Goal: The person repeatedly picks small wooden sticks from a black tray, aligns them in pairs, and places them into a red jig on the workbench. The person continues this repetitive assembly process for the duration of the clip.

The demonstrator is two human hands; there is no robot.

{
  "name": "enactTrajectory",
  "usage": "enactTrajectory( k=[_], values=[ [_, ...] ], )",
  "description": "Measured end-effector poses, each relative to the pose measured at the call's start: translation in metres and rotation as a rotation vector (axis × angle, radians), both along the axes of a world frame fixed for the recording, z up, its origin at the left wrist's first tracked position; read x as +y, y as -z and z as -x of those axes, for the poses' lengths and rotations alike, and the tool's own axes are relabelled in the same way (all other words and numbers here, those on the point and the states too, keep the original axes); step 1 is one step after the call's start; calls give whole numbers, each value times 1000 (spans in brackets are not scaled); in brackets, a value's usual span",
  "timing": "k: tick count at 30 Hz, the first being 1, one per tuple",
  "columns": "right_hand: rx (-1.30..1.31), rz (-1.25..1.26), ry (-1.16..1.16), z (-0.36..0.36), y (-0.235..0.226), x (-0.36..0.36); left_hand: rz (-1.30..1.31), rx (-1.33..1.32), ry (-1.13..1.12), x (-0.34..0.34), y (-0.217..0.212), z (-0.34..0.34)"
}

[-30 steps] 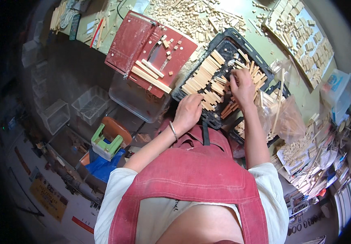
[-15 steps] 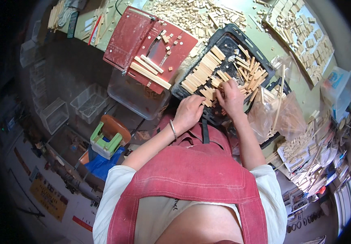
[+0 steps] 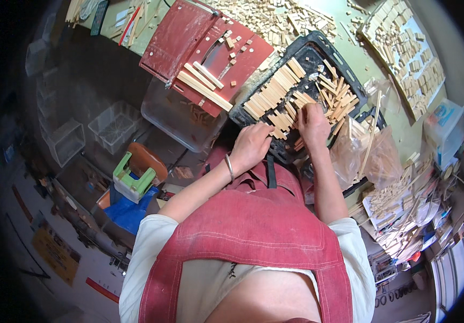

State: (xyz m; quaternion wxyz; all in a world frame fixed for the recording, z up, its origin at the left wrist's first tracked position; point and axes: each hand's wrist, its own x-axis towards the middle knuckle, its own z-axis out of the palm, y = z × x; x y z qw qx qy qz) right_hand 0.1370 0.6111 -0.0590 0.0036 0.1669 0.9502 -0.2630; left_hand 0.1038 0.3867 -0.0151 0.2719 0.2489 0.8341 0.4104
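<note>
A black plastic crate (image 3: 326, 46) in front of me holds short square wooden sticks. One neat row of sticks (image 3: 273, 90) lies side by side along its left part, and a looser heap (image 3: 341, 97) fills the right. My left hand (image 3: 250, 145), with a metal bangle at the wrist, is at the crate's near left edge. Its fingers are curled together at the ends of the nearest sticks; what lies under them is hidden. Over the crate's middle, my right hand (image 3: 313, 126) is closed with fingertips down on a few sticks (image 3: 303, 99), partly covering them.
A red machine table (image 3: 237, 48) with a slot, small blocks and longer strips stands left of the crate. Behind lies a pile of wooden blocks (image 3: 275, 21). Plastic bags of sticks (image 3: 382, 159) are at the right, beside a block-covered board (image 3: 404, 59). A clear bin (image 3: 175, 121) sits below the machine.
My right hand has shifted slightly right and its fingers have drawn closer together. The left hand stays at the near sticks. The whole view has tilted a little.
</note>
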Motion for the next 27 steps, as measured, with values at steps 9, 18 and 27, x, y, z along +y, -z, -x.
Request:
enactTrajectory(
  k=[9,18,27],
  values=[
    [-20,108,-50,-5,-3,4,-71,26,185,12,5,-7],
    [-78,53,-75,10,-9,16,22,158,207,19,14,-26],
    [-52,101,47,-10,-13,5,30,149,193,11,6,-21]
  ],
)
